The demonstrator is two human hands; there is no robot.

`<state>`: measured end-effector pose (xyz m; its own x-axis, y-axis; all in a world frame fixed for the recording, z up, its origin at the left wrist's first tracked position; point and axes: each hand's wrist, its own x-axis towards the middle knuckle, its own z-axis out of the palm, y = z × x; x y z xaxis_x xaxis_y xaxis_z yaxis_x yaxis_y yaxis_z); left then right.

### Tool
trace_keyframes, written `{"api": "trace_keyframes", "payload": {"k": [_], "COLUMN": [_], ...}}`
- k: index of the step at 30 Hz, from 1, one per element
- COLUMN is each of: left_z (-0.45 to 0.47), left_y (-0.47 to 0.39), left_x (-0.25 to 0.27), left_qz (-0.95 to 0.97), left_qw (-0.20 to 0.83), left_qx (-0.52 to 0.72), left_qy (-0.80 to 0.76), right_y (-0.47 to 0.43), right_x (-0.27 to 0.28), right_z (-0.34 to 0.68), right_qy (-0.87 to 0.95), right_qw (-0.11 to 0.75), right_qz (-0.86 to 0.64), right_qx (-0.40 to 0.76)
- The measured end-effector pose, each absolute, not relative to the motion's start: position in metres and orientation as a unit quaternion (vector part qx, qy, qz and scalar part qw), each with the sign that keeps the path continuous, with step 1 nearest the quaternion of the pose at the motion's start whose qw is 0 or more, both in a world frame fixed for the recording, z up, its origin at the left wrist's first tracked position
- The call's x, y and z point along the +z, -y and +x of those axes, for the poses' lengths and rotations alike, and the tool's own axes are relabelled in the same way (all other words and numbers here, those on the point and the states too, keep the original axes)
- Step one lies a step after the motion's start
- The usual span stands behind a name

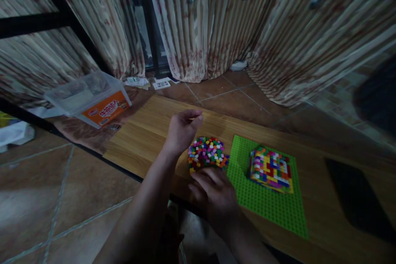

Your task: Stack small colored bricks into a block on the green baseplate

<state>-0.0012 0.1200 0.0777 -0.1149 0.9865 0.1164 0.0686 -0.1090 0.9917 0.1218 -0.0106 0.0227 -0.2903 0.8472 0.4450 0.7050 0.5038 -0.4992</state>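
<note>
A heap of small multicoloured toy bricks [208, 151] lies on the wooden table. My left hand [183, 130] is raised just beyond its left side, thumb and fingers drawn together; anything pinched there is too small to make out. At the near edge of the heap, my right hand [218, 192] is bent over with curled fingers, and what they hold, if anything, is hidden. Right of the heap, a green studded baseplate [266, 204] carries a block built of many coloured bricks [270, 169], several layers high.
The narrow wooden table [140, 132] runs across the view. A dark flat object [359, 198] lies at its right end. Beyond the left end stands a clear plastic box [93, 95] with an orange label. Striped curtains [198, 29] hang behind, above a tiled floor [37, 189] with papers.
</note>
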Motion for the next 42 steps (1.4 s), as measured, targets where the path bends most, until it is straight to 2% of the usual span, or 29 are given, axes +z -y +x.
{"api": "trace_keyframes", "payload": {"k": [5,13,27,31,35,38,42], "left_z": [-0.008,-0.014,-0.013,-0.012,-0.012,-0.011,-0.007], "left_y": [-0.120,-0.118,-0.118,-0.117,-0.116,-0.115,-0.113], "left_x": [0.076,0.074,0.076,0.077,0.078,0.079,0.079], "left_qz": [0.519,0.534,0.570,0.572,0.581,0.594,0.601], "left_qw": [0.419,0.407,0.381,0.381,0.374,0.372,0.374], "left_qx": [0.537,0.535,0.513,0.509,0.501,0.482,0.463], "left_qy": [-0.516,-0.513,-0.517,-0.519,-0.521,-0.525,-0.534], "right_y": [0.002,-0.006,-0.019,-0.021,-0.018,-0.015,-0.017], "right_x": [0.004,0.003,0.005,0.007,0.023,0.039,0.054], "right_z": [0.108,0.131,0.127,0.123,0.128,0.140,0.171], "right_qy": [0.795,0.787,0.765,0.749,0.711,0.656,0.555], "right_qw": [0.343,0.324,0.320,0.354,0.415,0.461,0.506], "right_qz": [-0.500,-0.525,-0.559,-0.560,-0.561,-0.577,-0.638], "right_qx": [0.029,-0.016,-0.008,0.015,0.089,0.154,0.167]}}
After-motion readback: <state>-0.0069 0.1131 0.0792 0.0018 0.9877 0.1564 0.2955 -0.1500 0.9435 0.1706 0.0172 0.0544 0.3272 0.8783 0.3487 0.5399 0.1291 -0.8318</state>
